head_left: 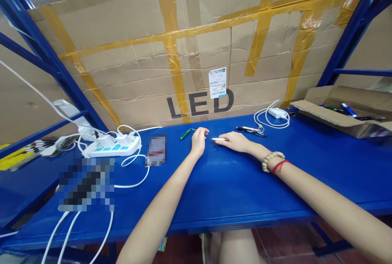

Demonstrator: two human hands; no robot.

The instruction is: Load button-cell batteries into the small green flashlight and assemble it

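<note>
Quietly, in the head camera's view, the right hand (235,141) lies palm down past the middle of a blue tabletop (232,190), fingers nearly closed on one end of a slim white pen (218,139), apparently to steady it. The left hand (199,140) rests on its side, loosely curled, beside a slender green pen (185,134); whether it grips anything is unclear. Slim black pens (251,130) lie toward the far edge, perhaps grouped for easy reach.

Cardboard sheet (202,62) (taped), power strip (112,150)
</note>
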